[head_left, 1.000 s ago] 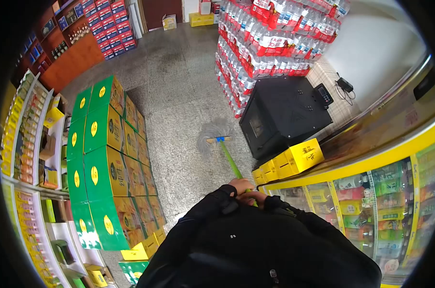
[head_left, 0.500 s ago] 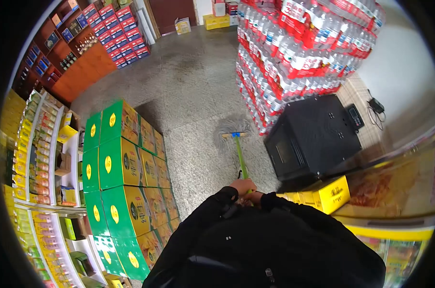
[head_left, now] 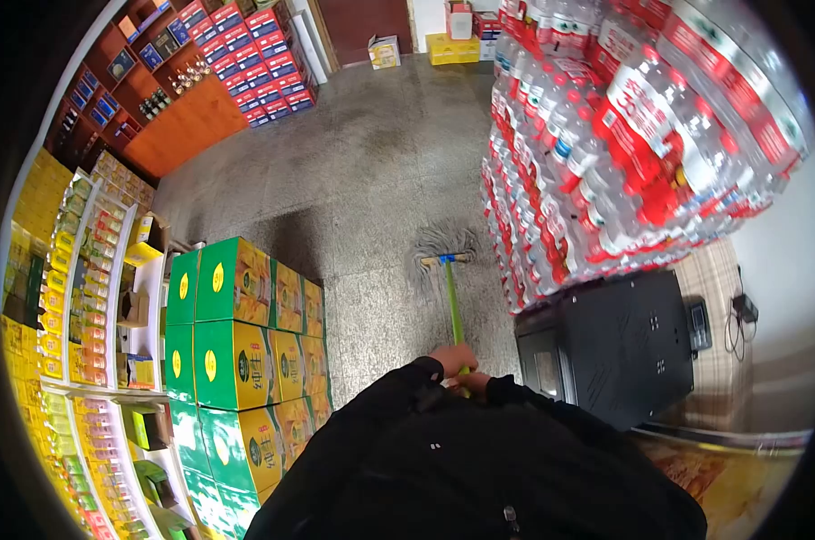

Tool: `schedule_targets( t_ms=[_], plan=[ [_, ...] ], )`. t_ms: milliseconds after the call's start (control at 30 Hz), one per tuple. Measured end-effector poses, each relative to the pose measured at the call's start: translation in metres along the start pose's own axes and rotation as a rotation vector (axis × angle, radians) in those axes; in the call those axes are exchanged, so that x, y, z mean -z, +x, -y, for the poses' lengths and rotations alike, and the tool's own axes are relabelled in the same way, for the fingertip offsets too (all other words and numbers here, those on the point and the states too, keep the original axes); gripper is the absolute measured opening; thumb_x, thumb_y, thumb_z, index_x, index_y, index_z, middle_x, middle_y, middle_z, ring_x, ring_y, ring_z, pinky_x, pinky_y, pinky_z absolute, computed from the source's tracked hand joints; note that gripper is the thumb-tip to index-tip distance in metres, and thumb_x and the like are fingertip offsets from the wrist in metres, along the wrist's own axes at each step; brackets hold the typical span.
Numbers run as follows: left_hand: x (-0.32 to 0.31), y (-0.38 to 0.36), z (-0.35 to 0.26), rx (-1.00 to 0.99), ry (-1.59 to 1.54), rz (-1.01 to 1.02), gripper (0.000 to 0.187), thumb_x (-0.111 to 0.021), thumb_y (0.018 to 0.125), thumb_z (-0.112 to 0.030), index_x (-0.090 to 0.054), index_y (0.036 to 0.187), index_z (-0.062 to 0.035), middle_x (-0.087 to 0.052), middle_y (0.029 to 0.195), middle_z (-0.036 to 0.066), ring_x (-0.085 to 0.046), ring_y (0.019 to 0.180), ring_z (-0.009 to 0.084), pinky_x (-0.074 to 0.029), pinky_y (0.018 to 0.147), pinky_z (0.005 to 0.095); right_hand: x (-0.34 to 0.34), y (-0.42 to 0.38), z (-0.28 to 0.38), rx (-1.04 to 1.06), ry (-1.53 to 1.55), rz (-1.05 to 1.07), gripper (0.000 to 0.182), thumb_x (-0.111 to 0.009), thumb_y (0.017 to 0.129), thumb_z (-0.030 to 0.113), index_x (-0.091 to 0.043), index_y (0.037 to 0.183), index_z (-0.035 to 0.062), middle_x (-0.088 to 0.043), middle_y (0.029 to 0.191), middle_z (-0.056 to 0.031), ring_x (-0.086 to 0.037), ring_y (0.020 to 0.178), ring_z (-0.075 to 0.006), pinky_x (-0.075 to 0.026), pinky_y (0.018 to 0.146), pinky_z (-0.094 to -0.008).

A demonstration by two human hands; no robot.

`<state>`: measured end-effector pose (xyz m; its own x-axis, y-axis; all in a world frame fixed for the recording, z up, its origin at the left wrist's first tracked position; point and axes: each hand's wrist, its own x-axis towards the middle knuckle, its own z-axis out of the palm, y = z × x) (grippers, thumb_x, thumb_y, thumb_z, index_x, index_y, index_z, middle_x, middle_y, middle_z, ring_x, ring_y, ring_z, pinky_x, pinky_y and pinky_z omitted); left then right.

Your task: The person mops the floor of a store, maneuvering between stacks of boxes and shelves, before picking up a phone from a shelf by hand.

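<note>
A string mop (head_left: pixel 453 301) with a green handle and a blue clamp stretches out ahead of me, its grey strands spread on the floor. My left hand (head_left: pixel 455 359) is wrapped round the handle, the farther of the two along it. Close behind it, nearer my body, my right hand (head_left: pixel 471 384) grips the handle too, its fingers partly hidden. The mop head lies between stacked green and yellow cartons (head_left: pixel 245 360) on the left and packs of red-labelled water bottles (head_left: pixel 596 171) on the right.
A black box-shaped appliance (head_left: pixel 614 351) stands close on my right, below the bottle stack. Shelves of small packets (head_left: pixel 88 306) line the left. Red and blue boxes (head_left: pixel 254 63) are piled farther back, near a dark door (head_left: pixel 362 27). The floor (head_left: pixel 362 171) runs between them.
The view has advanced: the bottle stack looks larger and nearer, and the green cartons have slid lower in view. Both hands keep their hold on the mop, whose strands now spread beyond the clamp.
</note>
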<state>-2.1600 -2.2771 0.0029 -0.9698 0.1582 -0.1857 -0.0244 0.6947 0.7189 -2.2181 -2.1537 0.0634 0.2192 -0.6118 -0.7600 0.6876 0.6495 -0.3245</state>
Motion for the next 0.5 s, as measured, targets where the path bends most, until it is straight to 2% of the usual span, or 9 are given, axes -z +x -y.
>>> schedule_targets(
  t_ms=[33,100,233,300,433,500],
  plan=[
    [0.017,0.007,0.002,0.005,-0.005,-0.008,0.015,-0.052,0.072,-0.019,-0.061,0.085,-0.0171,-0.054,0.088,0.007,-0.054,0.088,0.0276,-0.045,0.069,0.0382,0.01,0.012,0.01,-0.007,-0.007,0.0,0.006,-0.055,0.079,0.012,-0.054,0.081,0.0067,-0.054,0.065,0.0012,-0.051,0.054,-0.0084,-0.04,0.048,-0.0189],
    [0.045,0.021,0.009,-0.026,0.066,0.024,0.015,-0.053,0.071,-0.018,-0.061,0.083,-0.0161,-0.055,0.084,0.007,-0.053,0.089,0.0272,-0.045,0.068,0.0373,0.022,0.028,0.034,0.016,0.071,0.178,0.007,-0.056,0.079,0.013,-0.054,0.082,0.0077,-0.055,0.069,0.0013,-0.051,0.055,-0.0063,-0.039,0.046,-0.0177],
    [0.102,0.063,0.052,-0.139,0.1,0.037,0.014,-0.054,0.07,-0.017,-0.062,0.081,-0.0146,-0.054,0.081,0.007,-0.052,0.089,0.0273,-0.045,0.068,0.0368,0.018,0.043,0.11,-0.031,0.075,0.104,0.008,-0.056,0.08,0.015,-0.054,0.083,0.0083,-0.052,0.066,0.0025,-0.048,0.052,-0.0041,-0.037,0.043,-0.0166],
    [0.14,0.083,0.072,-0.141,0.148,0.025,0.013,-0.055,0.068,-0.017,-0.062,0.079,-0.0144,-0.056,0.081,0.008,-0.054,0.086,0.0279,-0.046,0.066,0.0375,0.013,0.052,0.155,-0.007,0.03,-0.097,0.009,-0.056,0.081,0.016,-0.054,0.086,0.009,-0.047,0.061,0.0039,-0.042,0.047,-0.0029,-0.034,0.04,-0.0157],
    [0.212,0.134,0.141,-0.234,0.107,0.029,0.013,-0.055,0.067,-0.017,-0.062,0.078,-0.015,-0.059,0.079,0.009,-0.056,0.08,0.0295,-0.045,0.063,0.04,0.016,0.088,0.253,-0.059,0.161,-0.119,0.01,-0.056,0.081,0.017,-0.052,0.087,0.0103,-0.044,0.057,0.0053,-0.04,0.043,-0.0034,-0.033,0.037,-0.0158],
    [0.25,0.152,0.174,-0.103,0.16,0.127,0.013,-0.055,0.067,-0.019,-0.062,0.077,-0.0151,-0.06,0.077,0.01,-0.058,0.075,0.0308,-0.045,0.061,0.0415,0.006,0.107,0.305,-0.039,0.162,-0.08,0.009,-0.053,0.081,0.01,-0.047,0.086,0.0052,-0.042,0.058,0.0027,-0.04,0.045,-0.0059,-0.032,0.038,-0.016]
  ],
)
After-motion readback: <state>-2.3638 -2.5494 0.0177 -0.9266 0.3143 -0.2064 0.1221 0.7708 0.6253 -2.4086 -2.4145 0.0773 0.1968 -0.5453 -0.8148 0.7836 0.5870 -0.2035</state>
